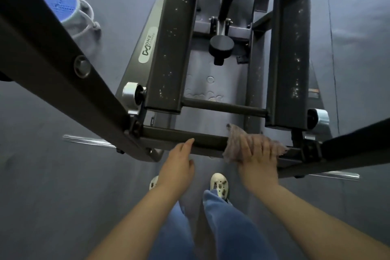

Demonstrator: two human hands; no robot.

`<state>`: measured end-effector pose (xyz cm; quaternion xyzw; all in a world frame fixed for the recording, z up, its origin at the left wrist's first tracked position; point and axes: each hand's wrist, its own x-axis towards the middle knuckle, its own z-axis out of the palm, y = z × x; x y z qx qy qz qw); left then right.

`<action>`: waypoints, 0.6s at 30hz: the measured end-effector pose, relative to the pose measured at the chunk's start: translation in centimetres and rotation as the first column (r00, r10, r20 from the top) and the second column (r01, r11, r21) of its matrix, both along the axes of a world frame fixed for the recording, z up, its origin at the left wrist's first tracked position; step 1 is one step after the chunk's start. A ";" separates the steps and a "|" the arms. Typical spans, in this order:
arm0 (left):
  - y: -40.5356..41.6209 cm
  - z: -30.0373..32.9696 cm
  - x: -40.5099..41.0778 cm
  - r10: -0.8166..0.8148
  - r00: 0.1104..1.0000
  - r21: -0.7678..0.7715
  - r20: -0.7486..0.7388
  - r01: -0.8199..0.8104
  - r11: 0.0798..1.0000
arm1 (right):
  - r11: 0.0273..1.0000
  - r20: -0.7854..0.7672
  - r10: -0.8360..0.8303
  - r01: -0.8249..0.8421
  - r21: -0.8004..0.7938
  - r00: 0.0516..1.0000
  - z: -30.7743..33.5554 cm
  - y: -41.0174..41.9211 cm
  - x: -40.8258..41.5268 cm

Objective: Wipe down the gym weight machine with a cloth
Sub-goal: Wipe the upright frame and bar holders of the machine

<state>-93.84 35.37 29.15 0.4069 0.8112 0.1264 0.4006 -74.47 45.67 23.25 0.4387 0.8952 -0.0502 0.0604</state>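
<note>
Looking straight down through the head camera, I've got the weight machine (173, 53) filling the upper frame: square-section steel tubes in matte dark grey, their flat faces flecked with pale specks and chips. The right hand (257, 154) is curled over the cloth (238, 139), a pinkish-grey rag with a nubbly, frayed weave, and grips it wrapped around the horizontal crossbar (181, 136) just ahead of me, fingers folded over the top of the bar. The left hand (179, 160) holds nothing; its fingers are loose and nearly straight, the index fingertip touching the same crossbar to the left of the cloth. Behind that bar runs a thinner round rod (223, 106) linking the two upright tubes. Brushed metal roller caps (129, 93) sit on the outer sides of both tubes, smooth and cylindrical. An oval pale logo sticker (148, 45) reading PHZ lies on the slanted side panel. Deeper in, a round black knob (221, 45) sticks up on a short stem. A shiny chrome bar (88, 140) pokes out low on the left. On the grey rubbery floor (42, 175), upper left, stands a pale bucket (69, 12) with a perforated blue insert. Below me are blue trouser legs and cream perforated clogs (219, 182).
</note>
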 end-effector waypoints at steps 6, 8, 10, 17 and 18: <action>0.6 0.2 0.0 -0.025 0.959 0.291 -0.282 0.111 0.950 | 0.971 -0.081 0.229 -0.234 -0.056 0.970 -0.8 -4.1 -8.0; 1.4 -0.1 0.5 -0.107 0.928 0.318 -0.357 0.228 0.920 | 0.971 -0.084 0.238 -0.240 -0.014 0.968 -0.8 -3.3 -7.3; 2.3 -0.2 1.4 -0.213 0.909 0.235 -0.358 0.308 0.922 | 0.986 -0.066 0.169 -0.168 0.017 0.983 -0.9 -2.1 -4.6; 4.5 0.0 5.8 -0.389 0.889 0.009 -0.241 0.403 0.915 | 0.994 -0.013 -0.017 0.018 0.107 1.000 -1.9 2.3 8.3; 4.7 0.0 6.4 -0.397 0.889 0.012 -0.229 0.410 0.912 | 0.993 -0.009 -0.063 0.064 0.104 0.998 -1.8 2.0 8.2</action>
